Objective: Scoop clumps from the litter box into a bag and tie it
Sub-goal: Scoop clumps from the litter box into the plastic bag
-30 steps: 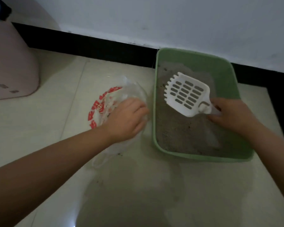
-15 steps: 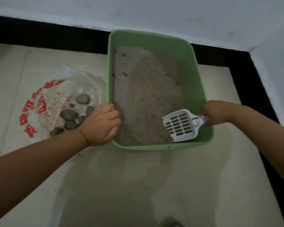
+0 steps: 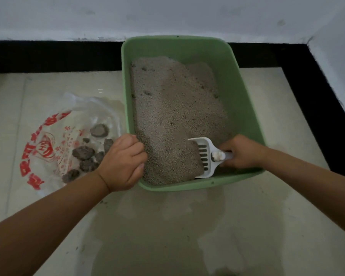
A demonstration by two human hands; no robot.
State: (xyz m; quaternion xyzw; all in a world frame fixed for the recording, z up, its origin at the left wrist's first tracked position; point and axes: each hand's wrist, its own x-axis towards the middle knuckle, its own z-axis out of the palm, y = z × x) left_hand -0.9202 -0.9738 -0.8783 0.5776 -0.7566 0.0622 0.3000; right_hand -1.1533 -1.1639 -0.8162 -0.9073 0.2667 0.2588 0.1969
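Note:
A green litter box (image 3: 241, 92) full of grey litter (image 3: 173, 108) stands on the tiled floor against the wall. My right hand (image 3: 241, 151) grips the handle of a white slotted scoop (image 3: 204, 158), whose blade is dug into the litter at the box's near right corner. My left hand (image 3: 124, 162) grips the box's near left rim, fingers curled over the edge. To the left lies a clear plastic bag (image 3: 54, 140) with red print, open on the floor, holding several dark clumps (image 3: 84, 153).
A black skirting board (image 3: 54, 55) runs along the white wall behind and turns down the right side at the corner (image 3: 307, 76). Pale floor tiles (image 3: 167, 226) stretch toward me, with a darker smudged patch in front of the box.
The scoop went from raised above the litter to pushed into it at the near right corner. My left hand left the bag and took the box's rim. The view shifted right.

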